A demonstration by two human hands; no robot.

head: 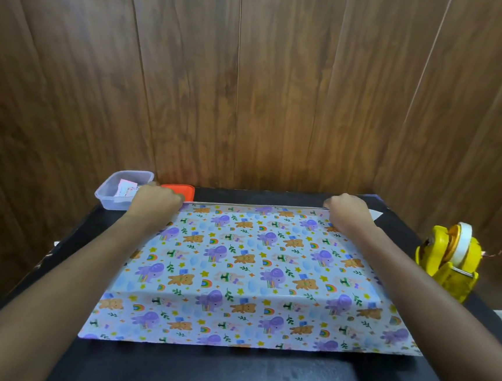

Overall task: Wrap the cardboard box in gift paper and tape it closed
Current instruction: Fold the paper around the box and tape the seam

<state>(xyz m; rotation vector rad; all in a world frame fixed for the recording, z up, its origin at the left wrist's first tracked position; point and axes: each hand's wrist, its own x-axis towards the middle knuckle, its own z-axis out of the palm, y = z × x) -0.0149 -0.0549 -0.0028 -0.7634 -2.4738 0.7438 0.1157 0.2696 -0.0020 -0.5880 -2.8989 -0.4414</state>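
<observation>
Both forearms reach straight forward from the lower corners of the frame, and the left hand (156, 198) and right hand (348, 212) each curl their fingers around the far edge of the gift paper (252, 266), knuckles up, one near each far corner. The animal-print sheet lies in the middle of the frame on the black surface (227, 376), raised into a flat-topped hump with a crease along its near side; whatever lies beneath is hidden. A yellow tape dispenser (447, 262) stands at right, and a clear plastic container (122, 189) and an orange lid (178, 190) sit beyond the left hand.
</observation>
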